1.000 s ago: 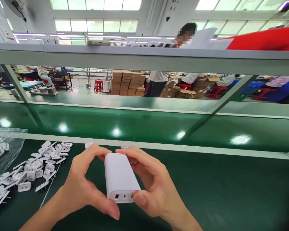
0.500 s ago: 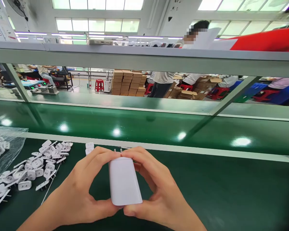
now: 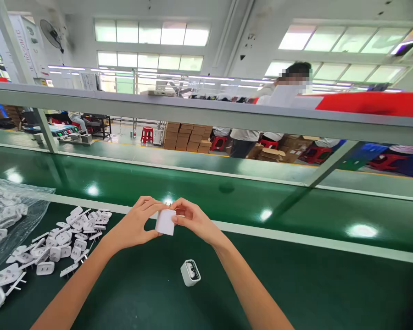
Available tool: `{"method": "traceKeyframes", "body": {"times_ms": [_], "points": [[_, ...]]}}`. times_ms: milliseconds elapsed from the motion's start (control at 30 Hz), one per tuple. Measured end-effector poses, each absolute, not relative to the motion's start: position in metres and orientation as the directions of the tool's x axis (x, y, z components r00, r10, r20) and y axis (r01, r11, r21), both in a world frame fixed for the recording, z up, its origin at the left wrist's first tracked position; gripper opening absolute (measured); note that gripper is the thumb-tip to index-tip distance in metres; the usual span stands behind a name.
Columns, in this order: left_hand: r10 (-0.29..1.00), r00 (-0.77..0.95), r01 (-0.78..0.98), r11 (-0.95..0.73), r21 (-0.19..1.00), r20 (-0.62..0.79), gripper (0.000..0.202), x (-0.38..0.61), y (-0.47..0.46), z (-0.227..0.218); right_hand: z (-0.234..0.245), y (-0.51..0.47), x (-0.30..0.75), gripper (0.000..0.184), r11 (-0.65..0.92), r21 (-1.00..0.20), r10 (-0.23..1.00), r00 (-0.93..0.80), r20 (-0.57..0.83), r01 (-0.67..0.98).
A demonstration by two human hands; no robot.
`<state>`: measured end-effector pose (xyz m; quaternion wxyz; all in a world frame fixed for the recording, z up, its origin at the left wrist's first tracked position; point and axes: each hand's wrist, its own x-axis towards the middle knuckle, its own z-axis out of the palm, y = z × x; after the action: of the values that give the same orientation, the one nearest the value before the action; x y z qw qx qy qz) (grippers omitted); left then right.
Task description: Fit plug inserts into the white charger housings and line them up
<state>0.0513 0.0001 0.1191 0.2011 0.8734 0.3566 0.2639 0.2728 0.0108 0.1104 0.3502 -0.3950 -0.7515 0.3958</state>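
Observation:
A white plug-in charger (image 3: 165, 223) is held between my two hands over the far edge of the green work surface, its prongs pointing away from me. My left hand (image 3: 135, 225) grips its left side, fingers along the top and thumb at the lower corner. My right hand (image 3: 195, 223) pinches the right side near the prong end. Below them on the mat stands an open white charger housing (image 3: 190, 273), with parts visible inside. A loose heap of white prong caps (image 3: 60, 243) lies left of my left forearm.
A clear plastic bag (image 3: 7, 211) full of white caps lies at the far left. Beyond the pale edge strip runs a green conveyor belt (image 3: 206, 188). A metal shelf beam (image 3: 199, 112) crosses above it. A person (image 3: 289, 82) is behind the beam.
Both hands have moved away from me with the charger, which now appears smaller. The open housing has come into view below them. The camera view has tilted upward.

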Motion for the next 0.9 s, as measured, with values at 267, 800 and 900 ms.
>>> {"method": "traceKeyframes", "body": {"times_ms": [267, 800, 900], "points": [[0.915, 0.39, 0.756, -0.256, 0.602, -0.101, 0.044, -0.007, 0.062, 0.07, 0.043, 0.114, 0.266, 0.021, 0.188, -0.569, 0.974, -0.075, 0.215, 0.801], [0.843, 0.454, 0.76, -0.195, 0.62, -0.291, 0.032, 0.004, 0.081, 0.024, 0.045, 0.088, 0.185, 0.035, 0.652, -0.375, 0.716, -0.698, 0.016, 0.659], [0.861, 0.412, 0.795, -0.18, 0.579, -0.299, 0.036, -0.001, 0.078, 0.033, 0.043, 0.09, 0.173, 0.027, 0.63, -0.371, 0.73, -0.683, -0.016, 0.682]]}}
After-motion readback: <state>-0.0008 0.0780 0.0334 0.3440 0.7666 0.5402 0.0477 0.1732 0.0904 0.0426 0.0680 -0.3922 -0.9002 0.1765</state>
